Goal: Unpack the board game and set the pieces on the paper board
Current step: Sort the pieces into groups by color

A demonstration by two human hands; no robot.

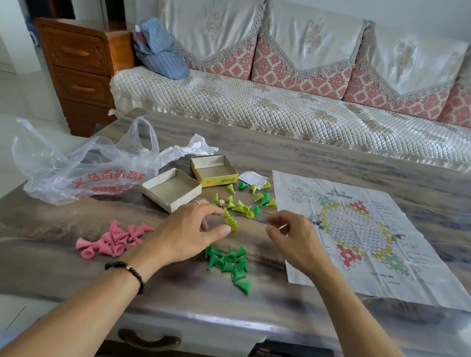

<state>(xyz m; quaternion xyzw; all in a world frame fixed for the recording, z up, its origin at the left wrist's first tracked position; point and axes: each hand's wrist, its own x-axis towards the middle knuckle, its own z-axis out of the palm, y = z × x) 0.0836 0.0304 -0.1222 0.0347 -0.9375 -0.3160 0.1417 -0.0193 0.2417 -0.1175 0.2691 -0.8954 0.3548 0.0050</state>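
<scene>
Head view. The paper board (361,237) lies unfolded and flat at the right of the frame on the table (257,157), with no pieces on it. Pink pieces (113,239) lie heaped at lower left; dark green pieces (232,263) are clustered at centre, below the hands; yellow-green pieces (240,205), with a few green ones among them, are scattered above centre. The left hand (184,235) reaches over the centre, thumb and fingers closing on a yellow-green piece (231,222); whether it is actually pinched cannot be told. The right hand (291,236) hovers beside the board's left edge, fingers loosely curled, nothing visibly held. Two open box halves (193,180) and a plastic bag (81,166) sit at upper left.
</scene>
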